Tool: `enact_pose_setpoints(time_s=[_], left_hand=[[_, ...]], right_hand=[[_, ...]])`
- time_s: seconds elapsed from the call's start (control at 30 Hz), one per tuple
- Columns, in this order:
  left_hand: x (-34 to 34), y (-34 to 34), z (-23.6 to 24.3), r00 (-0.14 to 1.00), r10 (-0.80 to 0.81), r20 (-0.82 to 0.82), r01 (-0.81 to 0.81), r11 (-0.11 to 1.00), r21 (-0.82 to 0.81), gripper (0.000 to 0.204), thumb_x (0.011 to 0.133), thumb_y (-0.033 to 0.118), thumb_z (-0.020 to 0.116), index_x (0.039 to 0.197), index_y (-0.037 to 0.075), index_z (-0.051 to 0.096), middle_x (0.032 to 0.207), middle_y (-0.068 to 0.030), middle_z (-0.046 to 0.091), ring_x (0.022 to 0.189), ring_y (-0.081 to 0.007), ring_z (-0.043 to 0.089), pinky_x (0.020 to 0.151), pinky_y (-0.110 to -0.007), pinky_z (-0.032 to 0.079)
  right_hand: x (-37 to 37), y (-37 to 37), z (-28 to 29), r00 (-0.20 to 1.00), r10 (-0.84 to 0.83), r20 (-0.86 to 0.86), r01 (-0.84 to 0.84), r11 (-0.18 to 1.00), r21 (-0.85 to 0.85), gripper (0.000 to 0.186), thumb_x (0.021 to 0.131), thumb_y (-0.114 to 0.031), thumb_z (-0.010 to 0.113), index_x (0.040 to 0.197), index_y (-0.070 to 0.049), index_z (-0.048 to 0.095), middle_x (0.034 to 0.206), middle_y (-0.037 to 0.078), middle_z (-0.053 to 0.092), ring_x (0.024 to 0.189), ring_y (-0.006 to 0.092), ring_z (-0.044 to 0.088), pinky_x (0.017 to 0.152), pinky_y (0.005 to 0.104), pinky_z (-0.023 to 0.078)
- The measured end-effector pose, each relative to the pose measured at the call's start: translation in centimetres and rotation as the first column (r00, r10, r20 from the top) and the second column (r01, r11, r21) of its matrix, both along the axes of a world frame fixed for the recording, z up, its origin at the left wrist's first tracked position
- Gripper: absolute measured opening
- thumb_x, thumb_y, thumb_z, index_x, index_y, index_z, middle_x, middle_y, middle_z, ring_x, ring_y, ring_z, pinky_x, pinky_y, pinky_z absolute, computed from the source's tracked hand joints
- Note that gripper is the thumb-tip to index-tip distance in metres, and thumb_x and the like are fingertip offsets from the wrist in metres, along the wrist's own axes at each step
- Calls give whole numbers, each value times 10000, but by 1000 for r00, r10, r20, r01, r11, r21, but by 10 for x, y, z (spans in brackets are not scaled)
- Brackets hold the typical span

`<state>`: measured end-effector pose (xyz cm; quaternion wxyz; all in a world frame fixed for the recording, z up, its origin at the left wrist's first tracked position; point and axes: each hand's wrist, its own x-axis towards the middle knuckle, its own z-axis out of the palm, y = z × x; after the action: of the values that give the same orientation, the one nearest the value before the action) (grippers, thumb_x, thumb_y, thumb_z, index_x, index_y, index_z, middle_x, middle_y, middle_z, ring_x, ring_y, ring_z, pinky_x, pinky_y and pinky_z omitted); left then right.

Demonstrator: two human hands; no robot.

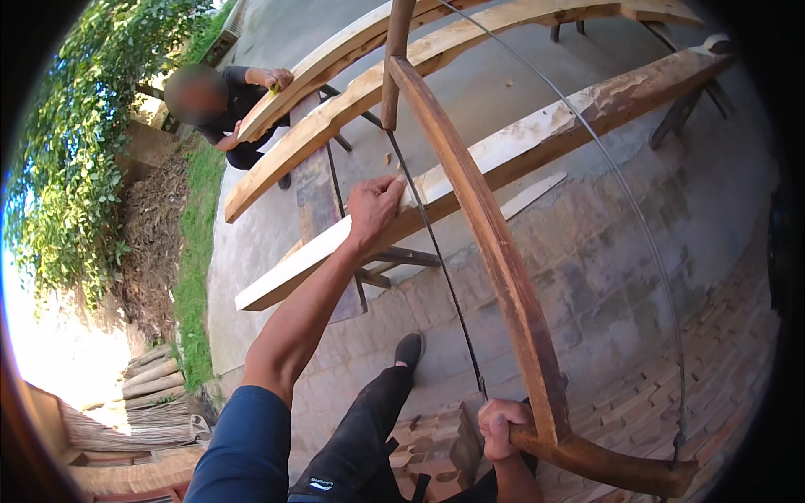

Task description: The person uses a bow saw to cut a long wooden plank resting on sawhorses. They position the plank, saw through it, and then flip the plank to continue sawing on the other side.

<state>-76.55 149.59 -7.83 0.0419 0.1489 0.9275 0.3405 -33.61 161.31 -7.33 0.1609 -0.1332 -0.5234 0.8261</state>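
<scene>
A large wooden frame saw (495, 235) stretches across the view, with a thin toothed blade (450, 283) on one side and a tension wire (631, 194) on the other. My right hand (501, 426) is wrapped round the frame's near end, where the blade meets the end bar. A long pale wooden beam (289, 272) lies under the saw, and the blade crosses it. My left hand (375, 207) rests on this beam just left of the blade, fingers curled and thumb close to the blade. Whether the blade has entered the wood is hard to tell.
Farther off lie another notched beam (293, 159) and a third beam (340, 52). A crouching person (231, 105) holds the third beam's left end. Trestles (394, 256) support the beams. Wood offcuts (428, 448) and bricks (620, 419) lie nearby, with logs (155, 373) at lower left.
</scene>
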Motion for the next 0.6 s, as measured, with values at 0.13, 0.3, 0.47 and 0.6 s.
enact_pose_setpoints(time_s=[0.13,0.3,0.47,0.6], left_hand=[[1,-5,1,998,33,49,-36,997,62,343,1073,305,683,994,0,818,617,10,630,609,-64,566,584,-302,456],[0,-2,0,997,26,66,-29,999,41,341,1079,302,680,1003,4,827,632,11,637,609,-64,568,580,-296,452],[-2,-4,-1,999,-2,41,3,1000,-9,353,1074,324,685,1016,7,829,640,7,642,617,-63,571,584,-304,455],[2,-3,3,1000,12,20,-12,1000,2,361,1070,335,686,1034,6,832,651,0,655,628,-65,583,590,-307,461]], right_hand=[[47,-5,0,999,-35,-12,35,999,-3,518,1093,-321,574,656,-61,476,574,48,505,471,159,483,466,314,356],[12,-4,-3,999,-29,-34,28,999,-16,486,1090,-284,571,670,-54,490,569,51,501,470,166,478,466,319,372],[3,-6,-11,997,-54,-49,53,998,-32,480,1093,-270,569,679,-44,475,564,55,490,463,175,451,463,335,362],[40,-2,2,999,-36,-40,36,999,-14,557,1083,-323,581,609,-60,451,540,40,496,457,175,483,476,326,385]])
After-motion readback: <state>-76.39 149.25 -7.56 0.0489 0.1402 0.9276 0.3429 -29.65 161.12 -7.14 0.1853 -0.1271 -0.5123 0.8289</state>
